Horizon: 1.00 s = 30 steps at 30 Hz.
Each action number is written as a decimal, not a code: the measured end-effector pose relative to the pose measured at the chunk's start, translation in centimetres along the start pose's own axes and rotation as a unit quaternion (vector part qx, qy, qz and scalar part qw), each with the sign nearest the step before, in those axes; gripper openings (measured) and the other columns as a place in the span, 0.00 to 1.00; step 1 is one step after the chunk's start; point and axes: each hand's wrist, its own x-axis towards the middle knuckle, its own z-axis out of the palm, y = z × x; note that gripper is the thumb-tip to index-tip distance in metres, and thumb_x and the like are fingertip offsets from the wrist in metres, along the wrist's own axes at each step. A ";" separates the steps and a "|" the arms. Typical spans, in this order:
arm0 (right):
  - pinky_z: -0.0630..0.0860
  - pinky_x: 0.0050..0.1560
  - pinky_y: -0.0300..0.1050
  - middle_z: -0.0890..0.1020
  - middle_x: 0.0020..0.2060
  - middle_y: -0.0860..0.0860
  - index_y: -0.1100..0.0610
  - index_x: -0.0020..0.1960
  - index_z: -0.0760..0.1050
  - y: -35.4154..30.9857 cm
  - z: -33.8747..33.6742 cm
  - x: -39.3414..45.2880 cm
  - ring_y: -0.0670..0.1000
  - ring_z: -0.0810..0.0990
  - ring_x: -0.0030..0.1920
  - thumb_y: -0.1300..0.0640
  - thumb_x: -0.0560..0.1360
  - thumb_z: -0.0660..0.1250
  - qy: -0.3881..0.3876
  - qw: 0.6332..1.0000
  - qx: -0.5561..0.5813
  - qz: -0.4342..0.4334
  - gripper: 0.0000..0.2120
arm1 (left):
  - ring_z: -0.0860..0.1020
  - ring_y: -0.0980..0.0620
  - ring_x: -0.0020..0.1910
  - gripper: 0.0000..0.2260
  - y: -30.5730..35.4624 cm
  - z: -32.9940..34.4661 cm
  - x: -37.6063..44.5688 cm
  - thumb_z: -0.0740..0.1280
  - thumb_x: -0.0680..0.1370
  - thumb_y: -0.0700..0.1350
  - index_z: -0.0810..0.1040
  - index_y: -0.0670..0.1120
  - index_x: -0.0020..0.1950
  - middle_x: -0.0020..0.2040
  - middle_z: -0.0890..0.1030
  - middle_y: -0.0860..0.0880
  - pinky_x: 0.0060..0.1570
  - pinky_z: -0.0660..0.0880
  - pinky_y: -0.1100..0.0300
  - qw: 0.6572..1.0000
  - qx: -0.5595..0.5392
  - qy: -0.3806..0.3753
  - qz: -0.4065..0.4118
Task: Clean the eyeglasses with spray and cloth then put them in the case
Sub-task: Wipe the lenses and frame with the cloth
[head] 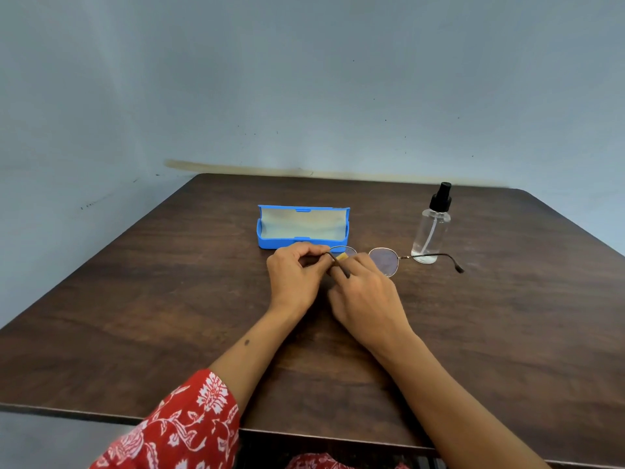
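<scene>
While the eyeglasses hover just in front of the open blue case, the left hand pinches one temple; the right hand curls round a yellow cloth at the lens.

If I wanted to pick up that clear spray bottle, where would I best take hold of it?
Probably round the clear body of the spray bottle, from its right or far side. It stands upright with a round, even wall, easy for fingers to wrap. The black nozzle on top is narrower, so it is a poorer hold. One arm of the eyeglasses stretches across in front of its base, so a near-side approach might knock it.
</scene>
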 end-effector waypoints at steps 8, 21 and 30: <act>0.76 0.43 0.44 0.82 0.40 0.53 0.60 0.43 0.81 1.1 -0.3 0.6 0.53 0.75 0.46 0.60 0.71 0.58 0.032 0.997 -0.029 0.057 0.12 | 0.80 0.63 0.36 0.06 0.0 0.1 -0.2 0.75 0.67 0.35 0.84 0.42 0.43 0.37 0.83 0.51 0.42 0.77 0.70 1.000 0.002 -0.012 0.015; 0.78 0.41 0.44 0.82 0.37 0.52 0.59 0.42 0.82 0.3 -0.3 0.3 0.54 0.79 0.40 0.65 0.67 0.61 -0.002 0.997 -0.071 0.029 0.11 | 0.79 0.66 0.35 0.06 0.0 0.0 -0.1 0.75 0.68 0.35 0.84 0.41 0.43 0.37 0.82 0.53 0.42 0.75 0.73 1.000 0.004 -0.004 0.010; 0.72 0.26 0.40 0.83 0.38 0.49 0.57 0.43 0.82 -0.2 -0.3 0.2 0.53 0.80 0.40 0.62 0.68 0.58 -0.018 0.997 -0.052 0.052 0.13 | 0.80 0.65 0.35 0.05 -0.1 0.0 0.0 0.73 0.69 0.33 0.83 0.41 0.41 0.36 0.82 0.54 0.41 0.75 0.72 0.997 -0.059 -0.018 -0.043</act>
